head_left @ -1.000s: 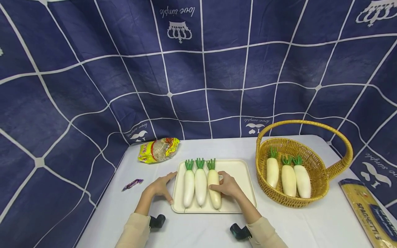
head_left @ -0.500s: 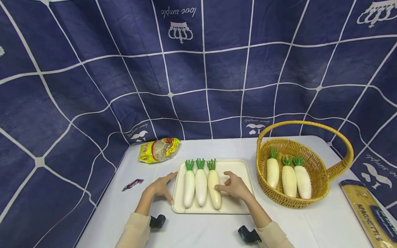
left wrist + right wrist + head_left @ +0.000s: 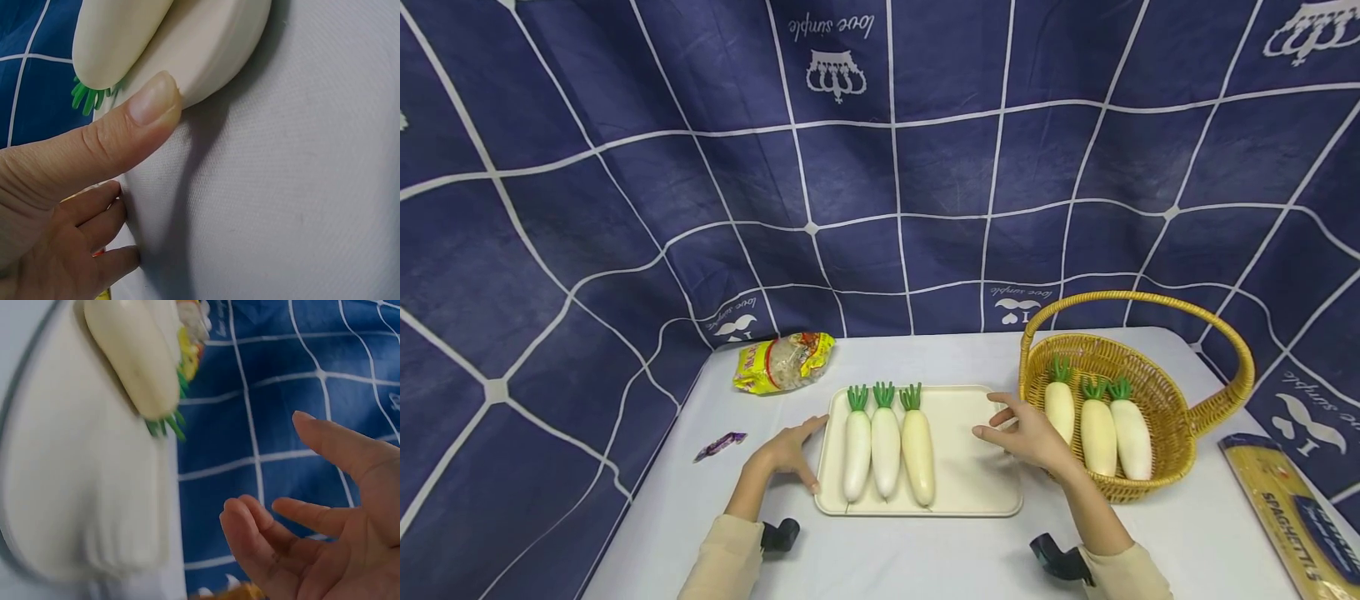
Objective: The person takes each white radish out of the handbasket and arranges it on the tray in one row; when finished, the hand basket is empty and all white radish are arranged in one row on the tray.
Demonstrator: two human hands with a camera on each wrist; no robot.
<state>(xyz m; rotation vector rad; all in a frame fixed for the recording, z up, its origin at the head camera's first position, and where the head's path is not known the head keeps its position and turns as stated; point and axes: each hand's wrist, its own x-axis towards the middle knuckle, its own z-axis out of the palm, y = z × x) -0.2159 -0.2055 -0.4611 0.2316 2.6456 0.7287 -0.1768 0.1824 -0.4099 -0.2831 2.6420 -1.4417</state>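
Observation:
Three white radishes with green tops lie side by side on a cream tray (image 3: 970, 492): a left one (image 3: 857, 458), a middle one (image 3: 886, 454) and a yellower right one (image 3: 918, 458). My left hand (image 3: 786, 454) rests at the tray's left edge, its thumb touching the rim in the left wrist view. Above the tray's right side hovers my right hand (image 3: 1026, 433), fingers spread and holding nothing. Beyond it stands a wicker basket (image 3: 1183, 450) with three more radishes, of which the leftmost (image 3: 1060, 408) is partly covered by the hand.
A yellow snack bag (image 3: 784, 364) lies behind the tray on the left. Nearer sits a small purple wrapped sweet (image 3: 720, 447). A spaghetti packet (image 3: 1292, 508) lies at the right edge. A dark blue checked cloth (image 3: 925, 183) hangs behind the white table.
My right hand has let go of the right radish on the tray and moved right, toward the basket. My left hand stays at the tray's edge.

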